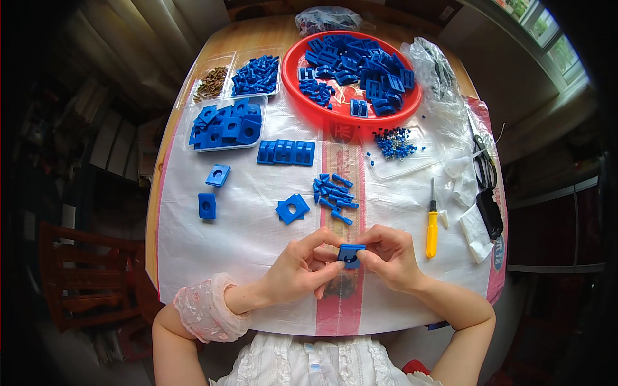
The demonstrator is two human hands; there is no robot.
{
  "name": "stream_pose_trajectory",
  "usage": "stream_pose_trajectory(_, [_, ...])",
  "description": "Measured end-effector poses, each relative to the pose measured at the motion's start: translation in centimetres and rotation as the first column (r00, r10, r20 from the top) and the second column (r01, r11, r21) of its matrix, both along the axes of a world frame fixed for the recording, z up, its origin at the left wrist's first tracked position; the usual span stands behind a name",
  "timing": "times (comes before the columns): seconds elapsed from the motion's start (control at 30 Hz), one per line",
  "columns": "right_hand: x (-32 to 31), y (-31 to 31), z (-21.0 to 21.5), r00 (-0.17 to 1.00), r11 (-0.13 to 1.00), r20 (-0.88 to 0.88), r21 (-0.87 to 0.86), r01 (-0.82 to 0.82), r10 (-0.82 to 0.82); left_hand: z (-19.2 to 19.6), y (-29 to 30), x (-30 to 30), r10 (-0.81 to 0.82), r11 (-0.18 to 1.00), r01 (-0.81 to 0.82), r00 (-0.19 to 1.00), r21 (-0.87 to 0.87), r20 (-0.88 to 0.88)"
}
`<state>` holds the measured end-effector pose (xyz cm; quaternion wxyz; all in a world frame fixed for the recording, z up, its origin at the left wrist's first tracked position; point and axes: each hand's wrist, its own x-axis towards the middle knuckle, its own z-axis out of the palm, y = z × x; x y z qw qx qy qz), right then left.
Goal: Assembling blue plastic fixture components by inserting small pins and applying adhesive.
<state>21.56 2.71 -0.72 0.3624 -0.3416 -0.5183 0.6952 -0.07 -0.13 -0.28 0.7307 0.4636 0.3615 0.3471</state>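
Between my two hands, near the table's front edge, is a small blue plastic part (pixel 350 255) with a round hole. The thumb and fingers of my left hand (pixel 313 262) pinch its left side. My right hand (pixel 391 258) grips the right side with thumb and forefinger. Just beyond lie a loose heap of slim blue plastic pegs (pixel 333 198) and a few flat blue square plates with round holes (pixel 293 209). Farther left, two blue blocks with holes (pixel 217 175) rest apart from each other.
A red basin (pixel 417 106) holds many blue parts at the back. Clear trays (pixel 262 138) of blue plates, pegs and brown pins stand left of it. Small blue-and-silver pieces (pixel 394 143) lie in a shallow lid. To the right are a yellow-handled screwdriver (pixel 432 233) and black scissors (pixel 484 168).
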Motion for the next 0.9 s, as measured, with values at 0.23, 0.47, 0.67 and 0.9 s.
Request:
stream_pose_trajectory(0.23, [-0.1,0.0,-0.4,1.0,0.998,-0.013,0.064,0.015,-0.014,0.2,0.0,0.1,0.009,1.0,-0.009,1.0,0.022,-0.017])
stream_pose_trajectory(0.47, [-0.1,0.2,-1.0,0.988,0.973,0.151,0.226,-0.04,0.006,-0.1,-0.5,0.2,0.016,0.979,0.023,0.982,0.202,-0.188])
stream_pose_trajectory(0.67, [-0.1,0.0,-1.2,0.995,0.983,0.102,0.182,-0.034,0.015,-0.2,-0.5,0.2,0.014,0.968,0.035,0.981,0.248,-0.193])
stream_pose_trajectory(0.9, [-0.4,-0.1,-0.7,0.998,0.985,0.056,0.17,-0.012,0.002,0.2,-0.4,0.1,-0.006,0.974,0.045,0.985,0.222,-0.172])
